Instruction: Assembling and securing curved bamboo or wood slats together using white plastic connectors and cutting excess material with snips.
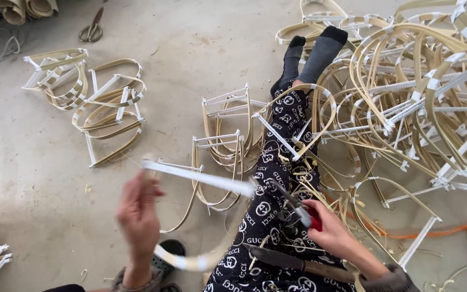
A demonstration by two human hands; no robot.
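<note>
**Now two hands are working on a bamboo frame above the lap**

Seen from the head camera, a person is sitting on a grey concrete floor [39,178] with the legs stretched forward, wearing black patterned trousers [268,216] and dark socks [314,51].

The left hand [139,213] is raised at the lower left, and its fingers are closing around a bent bamboo frame [195,178] with white taped joints. The frame is blurred (it looks to be in motion), so the grip is not fully clear, but the fingers are wrapping the strip near its left end. A white bar of this frame is reaching toward the right, over the thigh.

The right hand [331,230] is resting over the lap, and its fingers are clenching a small tool with a red handle [305,213]; the metal tip is pointing up and left, toward the end of the white bar.

A large knife [293,262] with a brown handle is lying across the lap, just below the right hand.

Finished frames are lying in a group [98,103] on the floor at the left, and a big tangled pile [422,92] is filling the right side. Scissors [92,30] are lying on the floor at the top left, well apart from both hands. An orange cable [449,230] is running under the pile at the right.
</note>
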